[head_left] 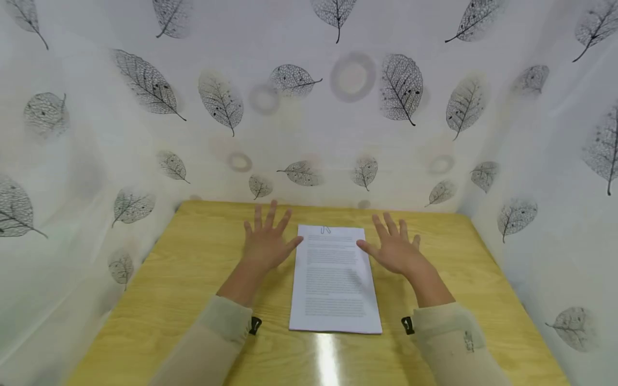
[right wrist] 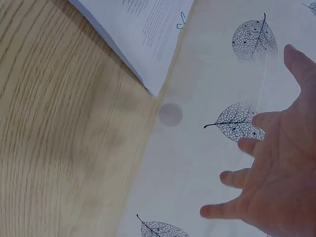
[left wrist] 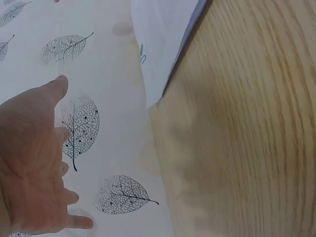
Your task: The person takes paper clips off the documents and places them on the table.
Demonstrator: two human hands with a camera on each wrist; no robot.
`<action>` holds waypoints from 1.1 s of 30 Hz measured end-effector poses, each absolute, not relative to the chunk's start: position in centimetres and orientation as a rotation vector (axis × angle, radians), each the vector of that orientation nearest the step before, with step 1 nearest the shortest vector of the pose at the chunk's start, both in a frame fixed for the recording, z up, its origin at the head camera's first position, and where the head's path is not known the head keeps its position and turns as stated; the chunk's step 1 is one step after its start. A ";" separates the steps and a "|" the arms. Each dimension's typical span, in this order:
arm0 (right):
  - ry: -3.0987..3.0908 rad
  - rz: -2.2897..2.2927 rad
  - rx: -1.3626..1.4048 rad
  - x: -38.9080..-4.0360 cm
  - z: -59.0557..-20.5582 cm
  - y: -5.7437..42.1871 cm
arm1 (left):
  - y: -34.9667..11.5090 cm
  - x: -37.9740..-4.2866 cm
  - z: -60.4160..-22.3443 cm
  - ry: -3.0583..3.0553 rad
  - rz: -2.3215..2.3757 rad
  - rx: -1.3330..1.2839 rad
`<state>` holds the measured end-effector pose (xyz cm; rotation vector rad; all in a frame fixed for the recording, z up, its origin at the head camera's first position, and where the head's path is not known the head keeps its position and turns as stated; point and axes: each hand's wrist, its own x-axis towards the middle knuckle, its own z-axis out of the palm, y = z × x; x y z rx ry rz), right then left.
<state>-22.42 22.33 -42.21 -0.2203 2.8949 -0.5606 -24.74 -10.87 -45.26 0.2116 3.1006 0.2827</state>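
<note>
A stack of printed paper (head_left: 333,279) lies on the wooden table between the two hands, with a paper clip (head_left: 325,229) at its top edge. To the left of the stack, the left hand (head_left: 265,244) is spread, fingers straight and apart, holding nothing. On the other side the right hand (head_left: 396,249) is spread the same way, also holding nothing. Both wrist views show the palms and a gap of air between each hand and the table; the paper's corner (left wrist: 158,84) appears beyond the left hand, and the stack (right wrist: 133,44) beyond the right.
The yellow wood-grain table (head_left: 193,268) reaches back to a white curtain (head_left: 299,134) printed with dark leaves, which also hangs along both sides. A small black piece (head_left: 255,325) sits at the left cuff, another (head_left: 407,325) at the right cuff.
</note>
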 end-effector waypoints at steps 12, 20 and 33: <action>2.887 -0.669 -0.345 -24.9 -44.4 22.8 | -12.4 -24.6 -46.7 3.117 0.268 0.179; 2.790 -0.658 -0.265 -27.9 -47.4 22.1 | -12.3 -24.0 -47.8 3.127 0.313 0.153; 2.796 -0.479 -0.169 -31.8 -50.1 21.4 | -11.4 -23.5 -48.8 3.065 0.391 0.145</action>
